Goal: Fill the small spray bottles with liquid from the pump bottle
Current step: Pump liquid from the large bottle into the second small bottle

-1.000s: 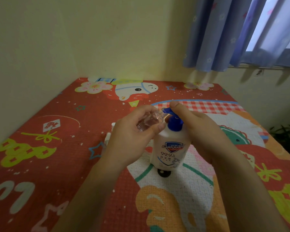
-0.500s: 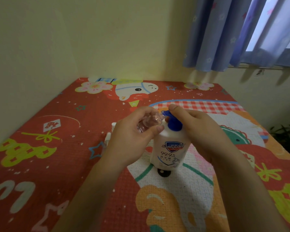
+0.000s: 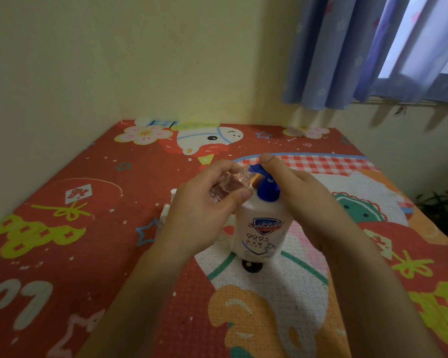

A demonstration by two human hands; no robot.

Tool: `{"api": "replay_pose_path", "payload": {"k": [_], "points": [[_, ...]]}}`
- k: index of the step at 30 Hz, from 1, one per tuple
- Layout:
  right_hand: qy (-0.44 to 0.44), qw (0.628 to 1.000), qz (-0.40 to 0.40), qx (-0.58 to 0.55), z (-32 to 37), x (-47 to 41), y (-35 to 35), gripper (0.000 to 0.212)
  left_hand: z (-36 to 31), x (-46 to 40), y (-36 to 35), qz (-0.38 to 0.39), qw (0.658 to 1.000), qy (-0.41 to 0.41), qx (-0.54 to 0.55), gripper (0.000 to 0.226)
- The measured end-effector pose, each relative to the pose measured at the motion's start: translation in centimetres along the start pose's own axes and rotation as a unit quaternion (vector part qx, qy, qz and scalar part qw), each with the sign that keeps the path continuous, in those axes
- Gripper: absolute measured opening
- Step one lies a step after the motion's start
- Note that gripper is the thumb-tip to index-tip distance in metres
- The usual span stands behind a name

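Observation:
A white pump bottle (image 3: 263, 229) with a blue pump head (image 3: 267, 188) stands upright in the middle of the mat. My left hand (image 3: 204, 215) grips a small clear spray bottle (image 3: 226, 186), tilted with its open neck right at the blue nozzle. My right hand (image 3: 299, 196) reaches over the pump from the right, with a fingertip resting on top of the pump head. Behind my left hand, white parts of other small bottles (image 3: 170, 202) show, mostly hidden.
A colourful red cartoon mat (image 3: 75, 228) covers the surface. A yellowish wall stands close on the left and at the back. Blue curtains (image 3: 347, 52) hang at the upper right, and a dark plant (image 3: 445, 210) sits beyond the mat's right edge.
The pump head has risen a little with my right finger still on it. My left hand has kept the small bottle's neck at the nozzle, shifting slightly up with it.

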State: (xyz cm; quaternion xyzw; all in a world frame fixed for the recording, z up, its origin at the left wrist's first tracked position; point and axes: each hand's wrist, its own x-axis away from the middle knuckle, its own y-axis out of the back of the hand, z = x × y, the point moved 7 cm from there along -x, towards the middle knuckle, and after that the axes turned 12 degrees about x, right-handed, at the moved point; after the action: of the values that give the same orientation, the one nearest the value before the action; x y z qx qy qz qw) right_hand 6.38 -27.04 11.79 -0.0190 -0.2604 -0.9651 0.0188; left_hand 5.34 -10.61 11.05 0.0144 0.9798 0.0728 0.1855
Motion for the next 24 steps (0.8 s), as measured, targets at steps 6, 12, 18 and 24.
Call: {"api": "replay_pose_path", "payload": {"k": [6,12,18,24], "points": [[-0.019,1.000,0.000,-0.014,-0.07,0.01,0.04,0.048,-0.19,0.04,0.05,-0.005,1.000,-0.002,-0.002,0.029],[-0.024,1.000,0.002,-0.015,-0.14,-0.09,-0.01,0.047,-0.34,0.08,0.07,-0.007,1.000,-0.010,-0.001,0.029],[-0.019,1.000,0.003,-0.008,-0.12,-0.07,0.06,0.046,-0.35,0.04,0.03,-0.005,1.000,-0.014,0.001,0.029],[0.002,1.000,0.005,0.001,0.09,0.05,0.09,0.043,-0.32,0.15,-0.09,0.001,1.000,-0.017,0.005,0.029]]}}
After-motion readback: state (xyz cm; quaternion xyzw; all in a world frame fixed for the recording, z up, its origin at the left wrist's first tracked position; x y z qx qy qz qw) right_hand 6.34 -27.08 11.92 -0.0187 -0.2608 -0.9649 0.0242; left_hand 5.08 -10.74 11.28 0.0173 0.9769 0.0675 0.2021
